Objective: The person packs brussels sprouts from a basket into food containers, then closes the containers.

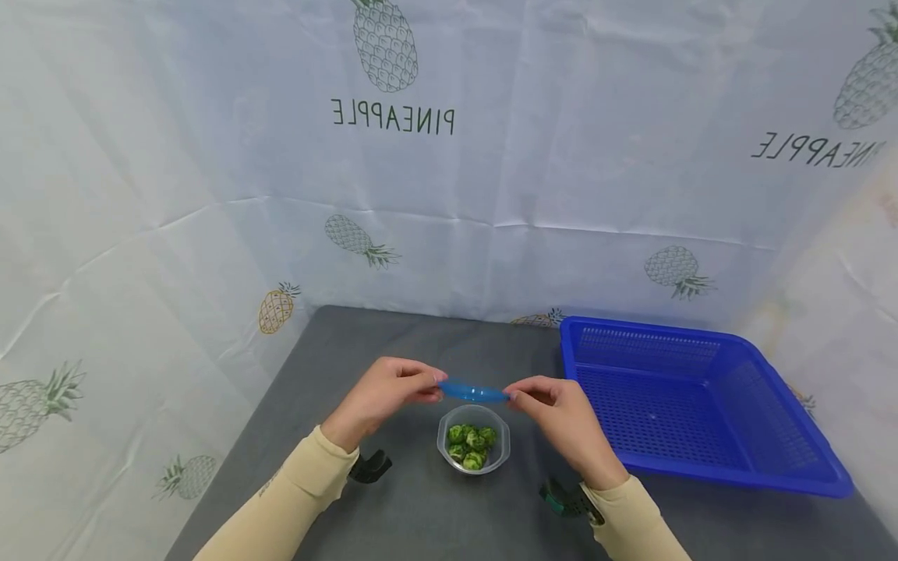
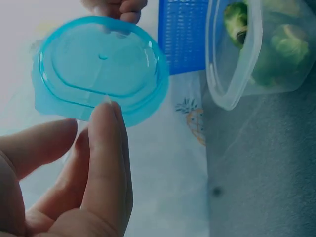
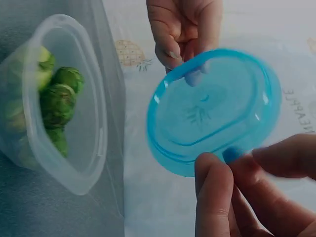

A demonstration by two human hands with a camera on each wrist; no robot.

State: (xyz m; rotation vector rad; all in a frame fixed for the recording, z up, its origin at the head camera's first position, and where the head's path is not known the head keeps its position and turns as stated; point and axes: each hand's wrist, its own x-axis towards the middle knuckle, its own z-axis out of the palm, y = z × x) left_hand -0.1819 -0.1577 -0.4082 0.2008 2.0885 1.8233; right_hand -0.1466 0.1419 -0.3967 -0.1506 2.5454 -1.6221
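Between both hands a clear blue plastic lid is held up above a small clear container. My left hand pinches the lid's left edge between thumb and fingers. The opposite edge is pinched by my right hand. Seen in the left wrist view, the lid is oval with a raised rim. Several green Brussels sprouts lie in the uncovered container, just below and nearer than the lid. The right wrist view shows the sprouts through the container's opening.
A large blue plastic basket with perforated walls stands at the right of the grey table. A white curtain printed with pineapples hangs behind the table and along its sides.
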